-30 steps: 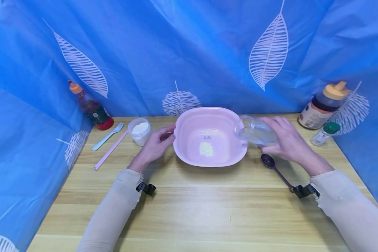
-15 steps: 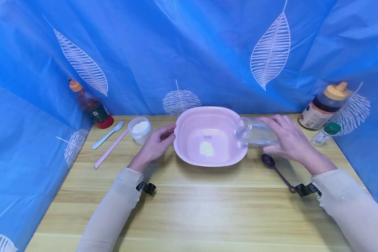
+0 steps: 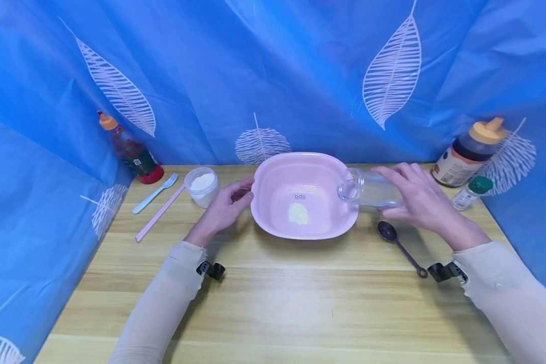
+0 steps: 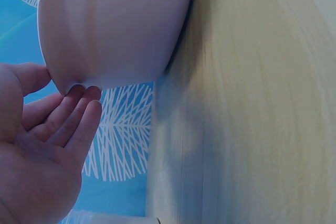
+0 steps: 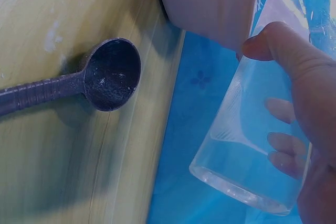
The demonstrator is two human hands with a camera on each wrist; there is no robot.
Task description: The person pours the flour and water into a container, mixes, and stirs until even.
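Blue plastic sheeting (image 3: 300,76) printed with white leaves rises behind a pale wooden table (image 3: 291,303). At the table's far middle stands the pink basin (image 3: 296,172), its left rim pinched between the thumb and fingertips of the left hand (image 3: 225,205). The right hand (image 3: 420,202) grasps a clear glass (image 3: 377,189), thumb on one side, fingers curled round the other. The glass lies tipped nearly flat, its mouth over the basin's right end.

At the far right corner is a bottle of dark liquid (image 3: 466,156); at the far left, a red sauce bottle (image 3: 136,154). A tub (image 3: 202,199) of white powder stands just beside the left hand. Smaller still are a pink stick (image 3: 160,212), a dark measuring spoon (image 3: 388,231) dusted inside with pale grains, a light-blue fork (image 3: 153,194) and a green-capped jar (image 3: 473,192).

Smallest is the pale powder heap (image 3: 299,214) on the basin's floor. So powder is already in, and the pouring looks well along, though what remains in the glass is hard to tell. The heap is unmixed; the fork and stick lie unused on the table.
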